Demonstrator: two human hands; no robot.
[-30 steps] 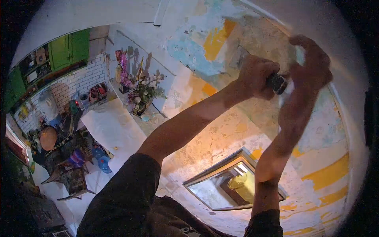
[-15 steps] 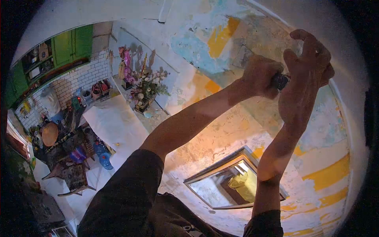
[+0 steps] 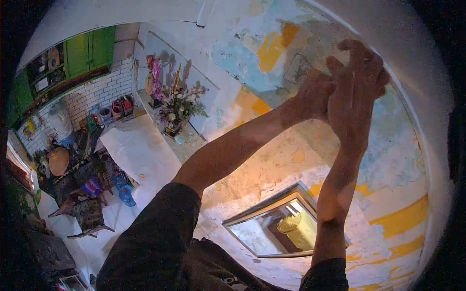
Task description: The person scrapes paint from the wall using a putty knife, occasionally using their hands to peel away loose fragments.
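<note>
Both my hands are raised together against the patchy, peeling painted wall, close to its edge with a pale strip. My left hand is closed in a fist, its fingers partly covered by my right hand. A dark, round-ended object showed in that fist a moment earlier; now it is hidden. My right hand overlaps the left, with its back towards me. Its thumb and index finger stick out bent, and the other fingers are curled. Whatever lies under them cannot be made out.
Below my arms hangs a framed mirror. To the left are a flower arrangement, a table with a white cover, a wooden chair, a blue water bottle and green cabinets.
My right hand has shifted left along the wall, over my left fist, which has moved slightly left too. The dark object end between them has gone out of sight.
</note>
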